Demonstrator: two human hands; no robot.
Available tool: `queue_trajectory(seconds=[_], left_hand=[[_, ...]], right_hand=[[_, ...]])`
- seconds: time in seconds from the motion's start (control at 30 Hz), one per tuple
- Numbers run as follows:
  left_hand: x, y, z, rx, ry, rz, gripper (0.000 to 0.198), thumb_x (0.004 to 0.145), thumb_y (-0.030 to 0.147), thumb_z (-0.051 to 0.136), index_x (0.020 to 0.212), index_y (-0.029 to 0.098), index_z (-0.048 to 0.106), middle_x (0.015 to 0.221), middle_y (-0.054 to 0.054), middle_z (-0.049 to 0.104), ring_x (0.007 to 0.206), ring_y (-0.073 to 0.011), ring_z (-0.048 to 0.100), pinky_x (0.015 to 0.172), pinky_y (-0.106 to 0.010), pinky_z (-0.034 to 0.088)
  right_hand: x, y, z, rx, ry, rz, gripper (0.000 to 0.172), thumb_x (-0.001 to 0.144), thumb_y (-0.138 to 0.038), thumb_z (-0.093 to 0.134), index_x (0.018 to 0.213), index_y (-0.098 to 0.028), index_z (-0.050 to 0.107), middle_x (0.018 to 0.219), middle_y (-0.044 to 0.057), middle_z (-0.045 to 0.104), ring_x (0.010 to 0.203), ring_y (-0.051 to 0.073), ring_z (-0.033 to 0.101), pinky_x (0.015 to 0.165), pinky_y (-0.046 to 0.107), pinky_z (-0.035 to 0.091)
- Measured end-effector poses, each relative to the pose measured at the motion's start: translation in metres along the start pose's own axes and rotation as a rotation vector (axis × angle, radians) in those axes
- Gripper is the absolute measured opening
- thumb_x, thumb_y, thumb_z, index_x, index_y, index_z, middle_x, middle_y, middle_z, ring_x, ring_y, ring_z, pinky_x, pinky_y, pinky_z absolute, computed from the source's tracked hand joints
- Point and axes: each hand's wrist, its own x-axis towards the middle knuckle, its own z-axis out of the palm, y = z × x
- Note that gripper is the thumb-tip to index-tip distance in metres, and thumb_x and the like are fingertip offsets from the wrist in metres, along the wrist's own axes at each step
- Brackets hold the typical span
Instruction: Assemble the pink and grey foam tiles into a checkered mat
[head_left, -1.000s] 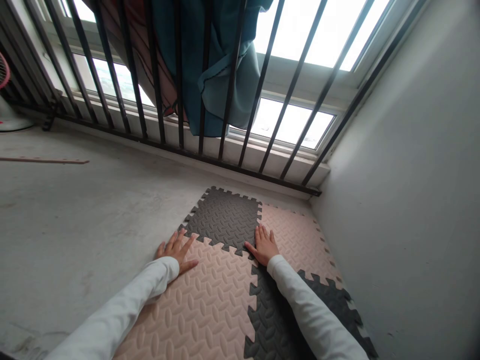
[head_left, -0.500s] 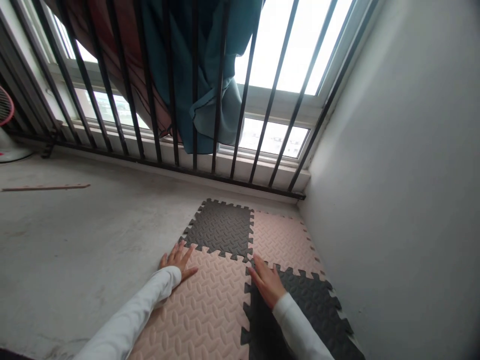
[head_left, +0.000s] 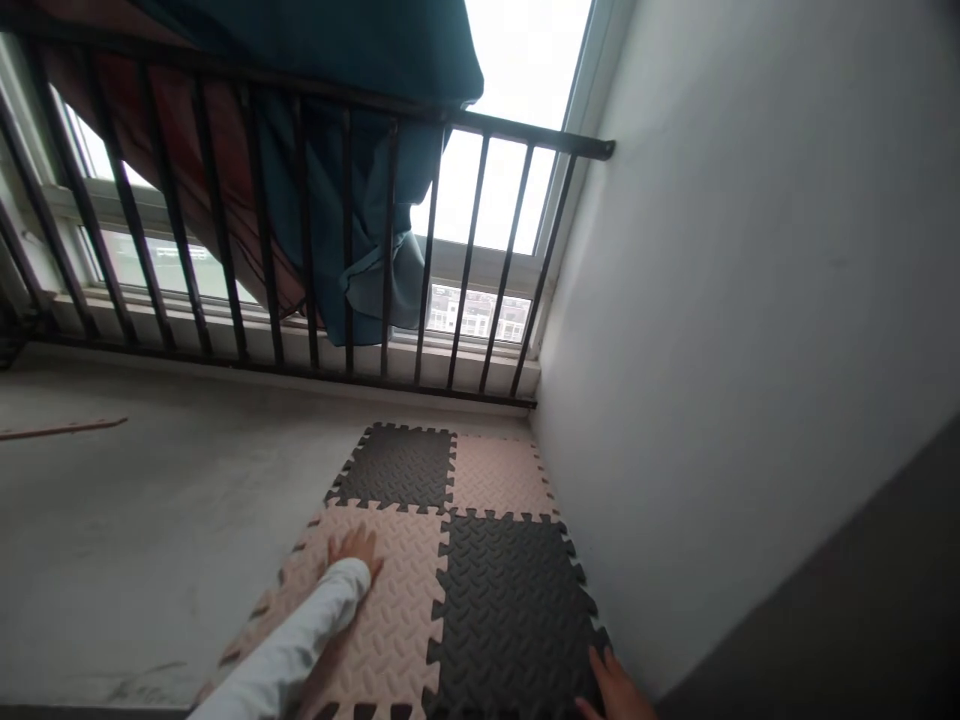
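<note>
Our left hand [head_left: 355, 547] rests flat on a pink foam mat tile [head_left: 382, 640], and our right hand [head_left: 613, 686] sits at the edge of a dark grey foam mat tile [head_left: 510, 610], beside a white wall [head_left: 712, 350]. Beyond stand a black railing [head_left: 480, 135] and a teal curtain [head_left: 315, 60].

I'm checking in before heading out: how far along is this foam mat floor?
Done: four foam tiles interlock in a checkerboard, with the far dark tile and far pink tile seated. In hand: the left hand rests on the near pink tile; the right hand is at the near dark tile's edge. Left: teeth along the left side face the concrete floor, unjoined; no spare tiles show.
</note>
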Motion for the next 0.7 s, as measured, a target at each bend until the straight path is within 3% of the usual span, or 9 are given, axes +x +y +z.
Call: queue_trajectory(seconds=[0.13, 0.3, 0.47, 0.7], left_hand=[[-0.053, 0.034, 0.018, -0.061, -0.118, 0.180, 0.062, 0.070, 0.046, 0.036, 0.128, 0.027, 0.028, 0.140, -0.006, 0.018, 0.127, -0.0265, 0.014, 0.096, -0.054, 0.018], [-0.099, 0.024, 0.022, -0.082, -0.145, 0.062, 0.071, 0.068, 0.051, 0.037, 0.131, 0.026, 0.018, 0.142, -0.006, 0.007, 0.128, -0.0265, 0.008, 0.095, -0.055, 0.015], [-0.111, 0.002, 0.027, -0.068, -0.126, -0.078, 0.074, 0.068, 0.052, 0.035, 0.132, 0.023, 0.013, 0.142, -0.006, 0.002, 0.129, -0.0220, 0.002, 0.100, -0.050, 0.006], [-0.110, 0.003, 0.030, -0.056, -0.177, -0.068, 0.089, 0.059, 0.063, 0.040, 0.132, 0.023, 0.008, 0.141, -0.006, -0.005, 0.128, -0.0237, -0.006, 0.098, -0.052, -0.002]], right_hand=[[-0.010, -0.028, -0.032, -0.099, -0.092, 0.097, 0.062, 0.072, -0.035, 0.039, 0.127, -0.009, 0.031, 0.134, 0.014, 0.028, 0.123, 0.023, 0.026, 0.101, 0.030, 0.025], [-0.008, -0.051, -0.032, -0.067, -0.109, 0.149, 0.068, 0.071, -0.044, 0.042, 0.130, -0.016, 0.024, 0.133, 0.016, 0.031, 0.123, 0.028, 0.025, 0.098, 0.042, 0.024], [-0.002, -0.062, -0.031, -0.072, -0.130, 0.194, 0.078, 0.059, -0.049, 0.057, 0.127, -0.022, 0.031, 0.127, 0.017, 0.040, 0.119, 0.032, 0.030, 0.095, 0.047, 0.028], [0.012, -0.066, -0.041, -0.146, -0.177, 0.104, 0.080, 0.054, -0.042, 0.063, 0.122, -0.009, 0.039, 0.117, 0.018, 0.050, 0.111, 0.030, 0.042, 0.093, 0.039, 0.034]])
